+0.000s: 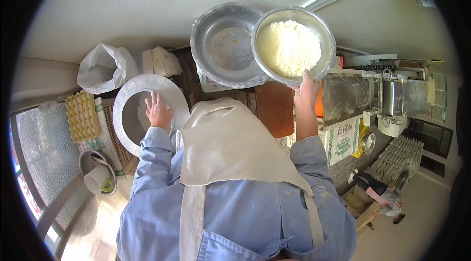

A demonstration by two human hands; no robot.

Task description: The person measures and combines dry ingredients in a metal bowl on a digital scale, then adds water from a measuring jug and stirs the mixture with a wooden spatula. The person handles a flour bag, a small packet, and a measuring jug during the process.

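Note:
My right hand (307, 90) grips the near rim of a steel bowl (263, 40), thumb inside the edge. Pale, crumbly, flour-like stuff (297, 47) is heaped in it. The bowl is held at the right of a large grey metal basin (211, 50) and hides part of its rim. Only a thin whitish residue shows inside the basin. At the left, my left hand (158, 110) has its fingers spread over the right side of a round metal vessel (125, 131) with a wide flat rim. Whether it touches the rim, I cannot tell.
A white plastic bag (105, 67), yellow egg trays (82, 116) and a small bowl with a white jug (97, 179) stand left. Rightward are a brown board (274, 109), a roller machine (395, 96) and a printed sack (342, 141). Another person (380, 195) is at the far right.

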